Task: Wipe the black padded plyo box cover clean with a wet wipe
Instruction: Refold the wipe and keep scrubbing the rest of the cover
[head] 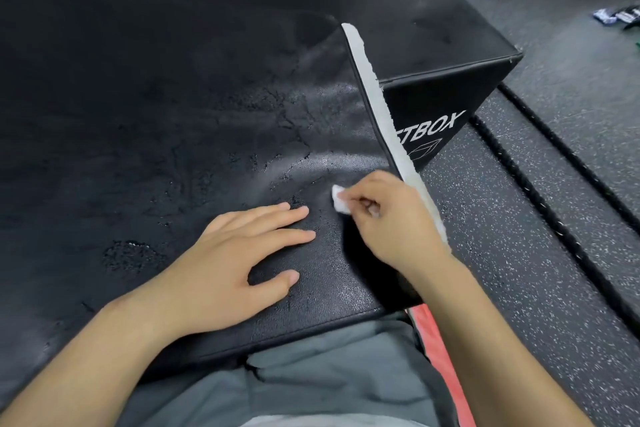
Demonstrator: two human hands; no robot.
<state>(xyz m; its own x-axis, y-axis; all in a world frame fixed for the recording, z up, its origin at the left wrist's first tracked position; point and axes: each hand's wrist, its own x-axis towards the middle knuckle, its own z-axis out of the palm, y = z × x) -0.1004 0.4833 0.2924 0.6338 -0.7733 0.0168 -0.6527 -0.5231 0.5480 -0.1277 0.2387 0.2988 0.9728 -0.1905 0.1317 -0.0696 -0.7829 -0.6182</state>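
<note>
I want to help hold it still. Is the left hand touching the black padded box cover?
Touching. The head view shows the left hand lying flat, palm down, on the black padded plyo box cover, no gap showing.

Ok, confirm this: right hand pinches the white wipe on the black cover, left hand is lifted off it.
Wrong on the left hand: the head view shows it resting flat on the black cover. The right hand does pinch the white wipe there.
</note>
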